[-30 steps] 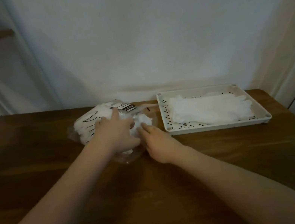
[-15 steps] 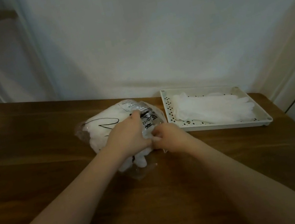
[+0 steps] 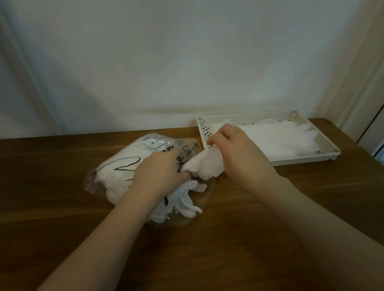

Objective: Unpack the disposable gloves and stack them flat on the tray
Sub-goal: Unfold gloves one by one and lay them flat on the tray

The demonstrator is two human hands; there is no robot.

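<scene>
A clear plastic bag (image 3: pixel 113 172) stuffed with white disposable gloves lies on the wooden table, left of a cream perforated tray (image 3: pixel 302 158). My left hand (image 3: pixel 158 174) grips the bag at its open end. My right hand (image 3: pixel 236 149), wearing a gold ring, pinches a white glove (image 3: pixel 206 167) that stretches out of the bag toward the tray. Several white gloves (image 3: pixel 284 138) lie flat in the tray. More gloves (image 3: pixel 183 202) spill from the bag's near end.
The table's right edge (image 3: pixel 381 163) runs close past the tray, with a door frame and pale floor beyond. A white wall stands right behind the tray and bag. Bare wood spreads to the left and toward me.
My right hand has pulled a glove out of the bag and moved right and up toward the tray's left end. My left hand stays gripping the bag.
</scene>
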